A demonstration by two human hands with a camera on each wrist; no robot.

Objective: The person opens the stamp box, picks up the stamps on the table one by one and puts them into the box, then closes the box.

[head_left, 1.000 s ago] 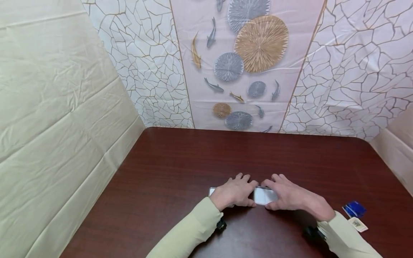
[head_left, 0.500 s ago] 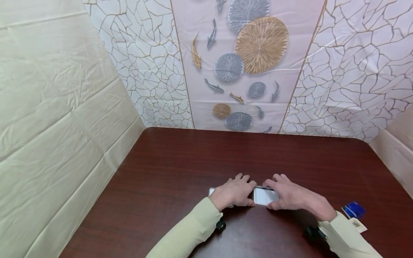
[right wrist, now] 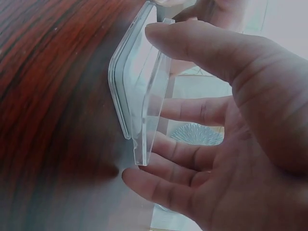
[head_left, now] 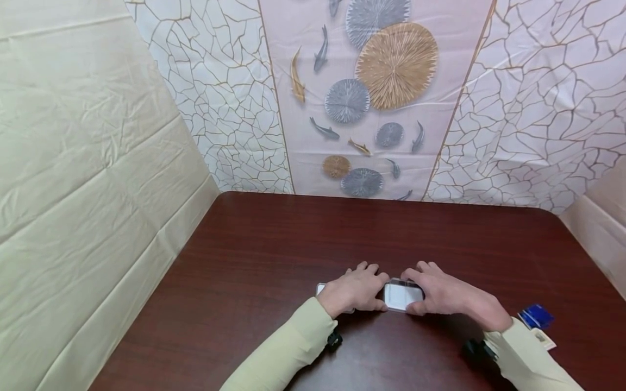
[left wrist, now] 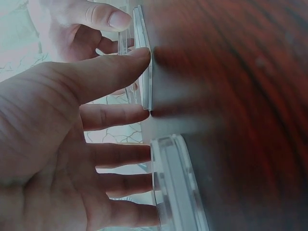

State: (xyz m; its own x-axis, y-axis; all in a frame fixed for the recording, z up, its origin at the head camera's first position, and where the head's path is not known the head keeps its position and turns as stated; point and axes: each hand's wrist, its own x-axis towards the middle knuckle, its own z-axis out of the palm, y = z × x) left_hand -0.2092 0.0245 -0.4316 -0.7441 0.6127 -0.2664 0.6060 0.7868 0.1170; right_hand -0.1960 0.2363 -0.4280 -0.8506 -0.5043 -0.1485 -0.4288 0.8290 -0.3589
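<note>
A flat clear plastic case (head_left: 403, 296) with a white, pad-like content lies on the table between both hands. My left hand (head_left: 358, 289) grips its near-left end, thumb and index finger at the rim of the white-filled base (left wrist: 146, 82). The other left fingers rest on a second clear case (left wrist: 178, 187), mostly hidden under that hand in the head view. My right hand (head_left: 437, 289) pinches the clear lid (right wrist: 150, 120) between thumb and fingers. In the right wrist view the lid stands tilted, its right side apart from the base and its far end close to it.
On the dark wooden table (head_left: 254, 244), a blue packet (head_left: 536, 316) lies beyond my right sleeve. A small pale card (head_left: 543, 339) sits beside it, partly covered by the sleeve. Patterned cloth (head_left: 362, 136) hangs behind the far table edge.
My right hand has shifted slightly right and up with the lid, and a gap now shows along the case's far edge. The left hand has stayed nearly still.
</note>
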